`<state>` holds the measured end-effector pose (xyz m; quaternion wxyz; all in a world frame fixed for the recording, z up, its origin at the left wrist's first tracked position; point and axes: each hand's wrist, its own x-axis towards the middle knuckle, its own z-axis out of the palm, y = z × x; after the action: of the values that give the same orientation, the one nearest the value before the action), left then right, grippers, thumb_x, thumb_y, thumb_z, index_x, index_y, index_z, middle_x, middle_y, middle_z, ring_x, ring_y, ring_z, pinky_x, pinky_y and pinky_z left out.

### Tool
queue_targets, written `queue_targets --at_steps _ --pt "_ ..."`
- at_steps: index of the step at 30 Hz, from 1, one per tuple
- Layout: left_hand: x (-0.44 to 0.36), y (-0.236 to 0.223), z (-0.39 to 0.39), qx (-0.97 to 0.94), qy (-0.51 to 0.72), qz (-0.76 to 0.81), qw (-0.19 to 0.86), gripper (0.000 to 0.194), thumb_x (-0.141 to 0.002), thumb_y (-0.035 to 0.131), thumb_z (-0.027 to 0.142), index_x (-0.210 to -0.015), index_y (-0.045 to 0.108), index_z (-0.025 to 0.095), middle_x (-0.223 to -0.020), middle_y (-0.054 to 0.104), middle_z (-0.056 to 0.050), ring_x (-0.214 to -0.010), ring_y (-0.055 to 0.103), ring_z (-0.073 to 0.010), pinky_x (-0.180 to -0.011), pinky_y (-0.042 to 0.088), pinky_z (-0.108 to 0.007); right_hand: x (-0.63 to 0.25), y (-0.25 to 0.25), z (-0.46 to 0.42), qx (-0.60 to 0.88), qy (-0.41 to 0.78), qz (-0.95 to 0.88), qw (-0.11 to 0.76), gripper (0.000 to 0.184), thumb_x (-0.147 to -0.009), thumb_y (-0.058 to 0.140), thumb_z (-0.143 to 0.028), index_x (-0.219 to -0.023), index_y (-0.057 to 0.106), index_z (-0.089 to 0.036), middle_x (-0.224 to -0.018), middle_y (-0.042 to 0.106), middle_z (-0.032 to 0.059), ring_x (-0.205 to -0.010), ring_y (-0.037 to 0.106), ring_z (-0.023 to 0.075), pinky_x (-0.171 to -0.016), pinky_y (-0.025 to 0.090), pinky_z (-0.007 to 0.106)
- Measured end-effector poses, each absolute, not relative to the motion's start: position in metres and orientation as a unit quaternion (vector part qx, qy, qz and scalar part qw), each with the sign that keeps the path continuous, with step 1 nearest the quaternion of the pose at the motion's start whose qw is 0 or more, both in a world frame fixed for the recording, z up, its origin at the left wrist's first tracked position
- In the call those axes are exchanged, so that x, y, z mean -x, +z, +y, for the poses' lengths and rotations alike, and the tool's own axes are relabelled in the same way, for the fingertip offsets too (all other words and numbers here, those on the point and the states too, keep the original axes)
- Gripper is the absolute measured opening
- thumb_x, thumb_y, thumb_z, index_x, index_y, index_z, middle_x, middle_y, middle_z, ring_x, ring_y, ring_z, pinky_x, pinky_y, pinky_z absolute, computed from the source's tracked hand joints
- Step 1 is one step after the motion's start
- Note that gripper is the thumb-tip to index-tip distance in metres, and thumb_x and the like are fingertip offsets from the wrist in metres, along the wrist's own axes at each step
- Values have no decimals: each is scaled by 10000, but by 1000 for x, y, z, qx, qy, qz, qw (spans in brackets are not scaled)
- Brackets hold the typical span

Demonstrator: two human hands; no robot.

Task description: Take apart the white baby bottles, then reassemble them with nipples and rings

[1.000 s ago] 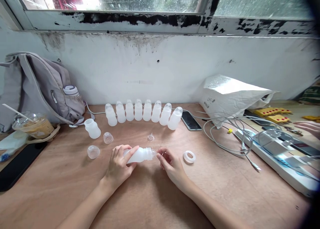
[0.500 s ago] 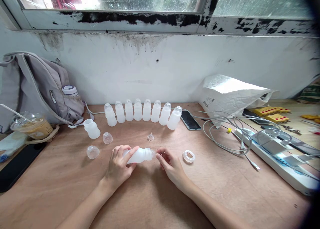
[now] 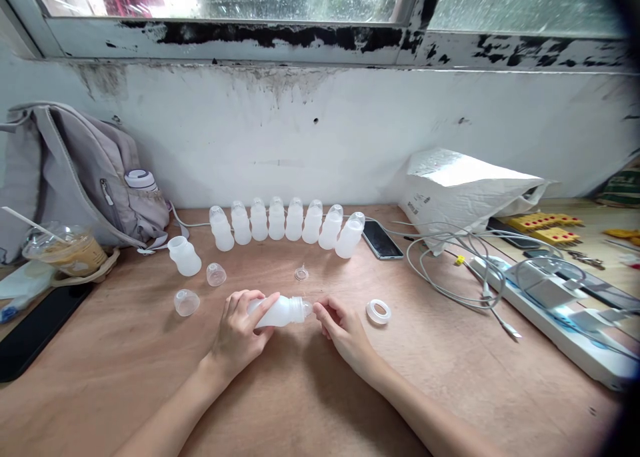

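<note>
My left hand (image 3: 243, 325) is wrapped round a frosted white baby bottle (image 3: 278, 311), which lies on its side with its threaded neck pointing right. A clear bottle nipple (image 3: 307, 307) sits at the bottle's mouth, and my right hand (image 3: 344, 327) pinches its tip. To the right lies a white screw ring (image 3: 379, 312). Beyond the bottle is a second clear nipple (image 3: 301, 273), flat on the table. Two clear domed caps, a nearer cap (image 3: 187, 303) and a farther cap (image 3: 216, 275), rest at the left. Behind them stands an open bottle (image 3: 185, 256).
Several capped bottles (image 3: 277, 220) stand in an arc near the wall. At left are a backpack (image 3: 75, 170), an iced drink cup (image 3: 67, 250) and a black phone (image 3: 43, 330). At right are another phone (image 3: 383, 240), a white bag (image 3: 460, 190), tangled cables and a power strip (image 3: 560, 330).
Almost nothing differs. Both hands hold the same places on the bottle and nipple; the whole view has shifted very slightly.
</note>
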<state>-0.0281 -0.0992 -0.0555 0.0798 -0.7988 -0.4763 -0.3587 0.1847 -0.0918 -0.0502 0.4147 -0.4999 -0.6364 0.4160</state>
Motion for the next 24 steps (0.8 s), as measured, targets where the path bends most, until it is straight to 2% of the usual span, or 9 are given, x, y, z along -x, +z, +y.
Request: queue_targets --at_steps 7,13,21,24 --pt "29 -56 -101 805 -358 -468 69 434 -686 591 103 -1097 600 243 -962 545 -66 -900 484 -220 -811 406 -344 -184 -44 -91 501 386 -668 392 429 -878 387 -431 -524 390 -189 -492 339 -45 -457 329 91 -438 258 229" --pt "29 -57 -100 805 -354 -470 70 421 -695 591 123 -1098 599 245 -967 547 -67 -910 484 -221 -816 413 -348 -186 -41 -92 486 388 -690 371 320 -860 430 -425 -642 437 -191 -548 390 -46 -487 353 96 -455 276 221" --pt "30 -56 -102 816 -351 -458 34 460 -694 581 132 -1140 575 242 -983 547 -71 -931 489 -230 -827 420 -364 -184 -42 -94 494 444 -656 358 428 -870 394 -461 -535 384 -195 -462 348 -54 -417 327 84 -399 247 220" --pt "29 -50 -104 820 -356 -448 -39 464 -705 587 184 -1166 556 226 -988 540 -81 -912 517 -225 -807 439 -353 -186 -41 -92 486 458 -642 376 432 -862 406 -471 -535 426 -189 -468 364 -49 -428 348 88 -411 274 220"
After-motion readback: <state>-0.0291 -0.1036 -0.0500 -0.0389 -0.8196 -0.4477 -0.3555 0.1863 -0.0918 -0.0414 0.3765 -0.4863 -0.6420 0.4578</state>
